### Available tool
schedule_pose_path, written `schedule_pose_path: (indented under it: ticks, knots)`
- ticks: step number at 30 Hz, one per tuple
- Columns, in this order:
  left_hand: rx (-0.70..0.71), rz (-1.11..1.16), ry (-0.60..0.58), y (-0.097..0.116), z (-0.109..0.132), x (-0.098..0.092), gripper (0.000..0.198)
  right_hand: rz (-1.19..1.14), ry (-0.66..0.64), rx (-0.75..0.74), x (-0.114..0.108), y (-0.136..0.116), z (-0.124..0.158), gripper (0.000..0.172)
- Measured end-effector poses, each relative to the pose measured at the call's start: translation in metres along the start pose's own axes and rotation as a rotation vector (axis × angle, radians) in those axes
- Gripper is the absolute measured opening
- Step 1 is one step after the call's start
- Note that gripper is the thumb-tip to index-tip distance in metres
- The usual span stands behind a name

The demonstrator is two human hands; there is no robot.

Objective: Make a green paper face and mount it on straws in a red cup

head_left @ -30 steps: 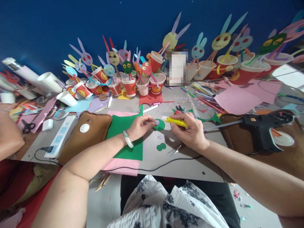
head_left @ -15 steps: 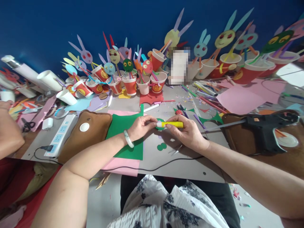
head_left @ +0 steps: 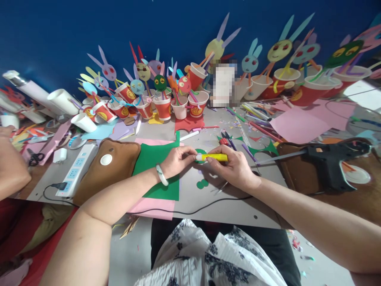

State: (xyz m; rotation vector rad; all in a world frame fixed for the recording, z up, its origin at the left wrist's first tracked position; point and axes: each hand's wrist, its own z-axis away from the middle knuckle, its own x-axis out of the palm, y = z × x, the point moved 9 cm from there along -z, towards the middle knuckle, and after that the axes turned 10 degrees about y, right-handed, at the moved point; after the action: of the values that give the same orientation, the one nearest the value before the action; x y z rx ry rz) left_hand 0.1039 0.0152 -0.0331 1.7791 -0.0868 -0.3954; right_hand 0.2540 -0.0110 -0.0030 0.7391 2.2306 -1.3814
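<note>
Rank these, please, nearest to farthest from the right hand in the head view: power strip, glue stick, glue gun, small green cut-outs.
1. glue stick, held in the right hand.
2. small green cut-outs, just left.
3. glue gun, to the right.
4. power strip, far left.

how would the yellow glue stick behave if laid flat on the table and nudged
Probably stiff and light: the right hand holds the yellow glue stick between thumb and fingers alone. Its slim round barrel would likely roll on the table if nudged sideways. Its tip may cling to the green paper circle the left hand pinches.
</note>
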Motion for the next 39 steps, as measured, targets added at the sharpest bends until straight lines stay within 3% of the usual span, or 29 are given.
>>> schedule_pose_path:
  ticks: [14,22,31,36,39]
  knots:
    - [0.052,-0.107,-0.002,0.004,0.001,0.000,0.019,0.053,0.028,-0.068,0.000,0.000,-0.001,0.013]
    - [-0.012,-0.093,0.017,0.006,0.001,-0.001,0.022,0.018,0.174,0.001,-0.021,0.004,-0.007,0.009]
    - [0.004,-0.051,0.012,0.003,0.000,-0.001,0.024,0.048,0.025,-0.128,-0.001,-0.004,-0.001,0.013]
    - [-0.018,-0.014,-0.002,0.002,0.000,0.001,0.022,0.075,0.084,-0.140,-0.005,0.002,-0.006,0.010]
    - [-0.036,-0.040,0.016,0.002,-0.001,-0.002,0.025,0.051,0.171,-0.082,-0.017,0.005,-0.010,0.010]
